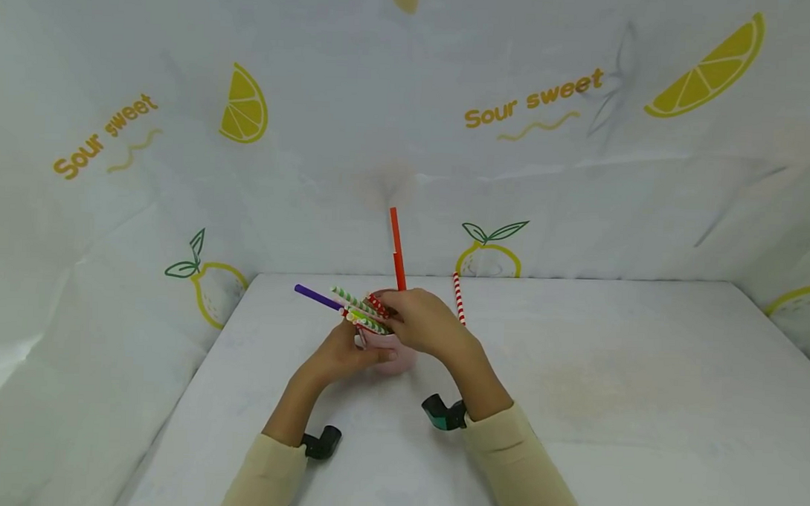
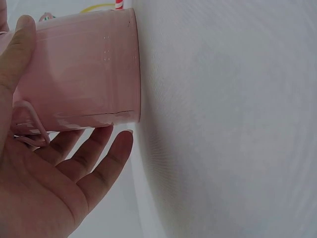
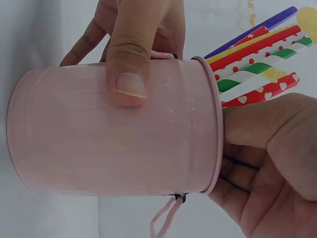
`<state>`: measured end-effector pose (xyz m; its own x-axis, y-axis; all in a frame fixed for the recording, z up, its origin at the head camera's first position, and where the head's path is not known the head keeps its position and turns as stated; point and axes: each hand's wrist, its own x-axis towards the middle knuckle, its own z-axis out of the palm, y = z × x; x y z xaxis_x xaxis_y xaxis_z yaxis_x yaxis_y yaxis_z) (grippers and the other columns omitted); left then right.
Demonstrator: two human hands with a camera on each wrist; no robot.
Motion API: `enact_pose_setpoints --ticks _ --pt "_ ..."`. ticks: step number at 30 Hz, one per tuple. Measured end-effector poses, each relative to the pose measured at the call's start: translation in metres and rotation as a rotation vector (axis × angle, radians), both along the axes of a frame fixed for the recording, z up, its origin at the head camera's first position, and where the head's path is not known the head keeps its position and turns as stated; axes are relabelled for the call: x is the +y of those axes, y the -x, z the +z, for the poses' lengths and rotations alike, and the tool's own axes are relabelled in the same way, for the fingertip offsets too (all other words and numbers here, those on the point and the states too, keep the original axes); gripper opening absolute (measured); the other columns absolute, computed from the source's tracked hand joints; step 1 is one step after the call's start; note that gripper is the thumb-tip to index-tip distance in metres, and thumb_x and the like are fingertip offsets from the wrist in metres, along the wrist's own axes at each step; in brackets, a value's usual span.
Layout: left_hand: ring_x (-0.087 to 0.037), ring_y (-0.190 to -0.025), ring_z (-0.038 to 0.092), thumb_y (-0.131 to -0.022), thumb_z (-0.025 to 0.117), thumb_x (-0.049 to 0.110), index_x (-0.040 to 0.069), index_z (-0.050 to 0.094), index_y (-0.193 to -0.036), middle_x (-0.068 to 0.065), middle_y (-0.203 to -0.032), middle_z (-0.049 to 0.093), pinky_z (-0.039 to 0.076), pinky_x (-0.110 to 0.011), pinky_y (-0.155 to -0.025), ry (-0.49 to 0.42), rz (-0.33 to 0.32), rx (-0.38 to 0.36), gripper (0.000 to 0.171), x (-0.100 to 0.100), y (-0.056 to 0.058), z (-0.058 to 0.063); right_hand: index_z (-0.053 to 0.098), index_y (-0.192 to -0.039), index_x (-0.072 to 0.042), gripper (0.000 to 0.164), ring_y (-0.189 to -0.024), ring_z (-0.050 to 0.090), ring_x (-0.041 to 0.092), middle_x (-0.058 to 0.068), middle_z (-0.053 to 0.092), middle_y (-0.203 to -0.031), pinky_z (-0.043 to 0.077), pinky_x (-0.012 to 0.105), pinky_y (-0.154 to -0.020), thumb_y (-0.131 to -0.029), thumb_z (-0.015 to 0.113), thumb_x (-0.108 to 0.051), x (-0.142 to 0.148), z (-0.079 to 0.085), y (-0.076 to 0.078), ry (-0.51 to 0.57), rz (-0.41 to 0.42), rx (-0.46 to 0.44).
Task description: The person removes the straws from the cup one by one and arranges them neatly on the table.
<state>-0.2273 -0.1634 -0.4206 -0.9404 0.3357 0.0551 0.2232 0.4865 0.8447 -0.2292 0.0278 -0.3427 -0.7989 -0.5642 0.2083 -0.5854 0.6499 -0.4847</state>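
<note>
A pink pail (image 1: 398, 364) with a cord handle (image 3: 166, 216) stands upright on the table. My left hand (image 1: 340, 355) grips it from the left, thumb (image 3: 131, 84) along its wall and fingers around the other side. Several paper straws lean out of its mouth to the left: a purple one (image 1: 318, 297), a green-striped one (image 3: 255, 68), and a red one with white hearts (image 3: 262, 91). My right hand (image 1: 426, 321) reaches over the rim, fingers inside the mouth beside the straws. The pail hides those fingertips; I cannot tell whether they hold a straw.
Behind the pail, red straws (image 1: 400, 271) extend toward the wall. A red-and-white striped straw (image 1: 458, 296) lies to the right, near the table's back edge. The white table (image 1: 641, 410) meets a cloth wall (image 1: 355, 132) printed with lemons.
</note>
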Motion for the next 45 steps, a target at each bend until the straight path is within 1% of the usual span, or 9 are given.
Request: enact_pose_setpoints --ticks 8,16,20,25,28,34,38,41,45 --pt "-0.021 -0.141 0.038 -0.082 0.085 0.036 0.028 0.026 -0.158 0.004 -0.153 0.041 0.039 -0.054 -0.109 0.020 0.006 0.000 0.097 0.000 -0.001 0.000 0.057 -0.104 -0.008 0.009 -0.072 0.055 0.017 -0.001 0.059 -0.079 0.051 0.027 -0.065 -0.098 0.065 -0.008 0.003 -0.001 0.002 0.048 0.037 0.019" --pt "-0.021 -0.141 0.039 -0.080 0.086 0.036 0.038 0.026 -0.157 0.006 -0.154 0.041 0.037 -0.055 -0.110 -0.001 -0.014 0.036 0.098 -0.001 0.002 -0.003 0.049 -0.116 0.001 0.020 -0.082 0.057 0.021 0.015 0.064 -0.097 0.054 0.030 -0.070 -0.100 0.059 -0.002 0.010 0.003 0.003 0.224 0.082 0.011" --pt "-0.021 -0.141 0.038 -0.080 0.086 0.035 0.038 0.027 -0.157 0.008 -0.153 0.043 0.034 -0.055 -0.111 -0.029 -0.039 0.051 0.096 -0.002 0.004 -0.005 0.049 -0.118 0.001 0.024 -0.085 0.058 0.020 0.013 0.063 -0.099 0.054 0.029 -0.070 -0.097 0.061 0.004 0.014 0.003 0.004 0.274 0.093 -0.019" --pt "-0.022 -0.143 0.036 -0.082 0.086 0.028 0.037 0.026 -0.157 0.008 -0.154 0.041 0.032 -0.057 -0.112 -0.039 -0.048 0.052 0.097 -0.001 0.004 -0.004 0.051 -0.119 -0.001 0.029 -0.093 0.063 0.020 0.011 0.065 -0.104 0.057 0.031 -0.078 -0.094 0.064 0.007 0.017 0.007 0.003 0.311 0.096 -0.036" --pt "-0.028 -0.144 0.035 -0.083 0.085 0.024 0.031 0.026 -0.159 0.002 -0.156 0.040 0.034 -0.059 -0.110 -0.036 -0.031 0.029 0.097 0.001 0.000 0.002 0.055 -0.116 -0.002 0.026 -0.095 0.065 0.020 0.012 0.068 -0.104 0.058 0.032 -0.080 -0.093 0.065 0.005 0.018 0.008 0.002 0.330 0.095 -0.023" --pt "-0.033 -0.139 0.042 -0.084 0.083 0.017 0.014 0.031 -0.157 -0.010 -0.147 0.050 0.038 -0.060 -0.107 -0.039 -0.031 0.015 0.089 0.008 -0.015 0.027 0.053 -0.116 -0.004 0.019 -0.091 0.066 0.022 0.013 0.068 -0.101 0.058 0.034 -0.079 -0.099 0.061 -0.003 0.021 0.008 0.004 0.425 0.113 0.054" --pt "-0.027 -0.137 0.045 -0.082 0.086 0.024 0.024 0.034 -0.155 -0.002 -0.144 0.052 0.039 -0.059 -0.107 -0.046 -0.037 0.054 0.090 0.003 -0.005 0.009 0.048 -0.125 -0.007 0.024 -0.091 0.066 0.022 0.014 0.068 -0.104 0.058 0.037 -0.079 -0.102 0.057 -0.009 0.024 0.011 0.004 0.496 0.104 0.086" --pt "-0.023 -0.137 0.043 -0.080 0.087 0.029 0.031 0.036 -0.153 0.004 -0.144 0.051 0.039 -0.058 -0.107 -0.052 -0.031 0.046 0.089 0.000 0.004 -0.003 0.048 -0.130 -0.009 0.028 -0.088 0.066 0.020 0.013 0.069 -0.103 0.059 0.038 -0.076 -0.103 0.056 -0.009 0.027 0.013 0.003 0.547 0.092 0.082" --pt "-0.025 -0.136 0.044 -0.079 0.087 0.028 0.029 0.038 -0.152 0.004 -0.144 0.051 0.041 -0.059 -0.105 -0.066 -0.022 0.023 0.088 0.002 0.005 -0.003 0.048 -0.133 -0.008 0.033 -0.084 0.067 0.020 0.012 0.068 -0.099 0.060 0.041 -0.073 -0.101 0.057 -0.005 0.032 0.015 0.003 0.604 0.090 0.027"
